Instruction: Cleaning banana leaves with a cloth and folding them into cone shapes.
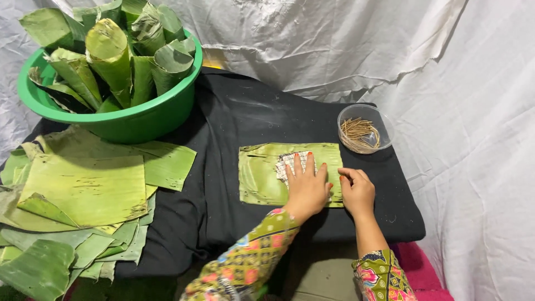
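Note:
A rectangular piece of green banana leaf lies flat on the black cloth. A small patterned paper piece rests on top of it. My left hand lies palm down on the paper and leaf, fingers spread. My right hand rests at the leaf's right lower edge, its fingers curled against that edge.
A green basin full of rolled leaf cones stands at the back left. A stack of cut leaves lies at the left. A clear bowl of thin wooden sticks sits beyond the leaf at the right. White sheeting surrounds the black cloth.

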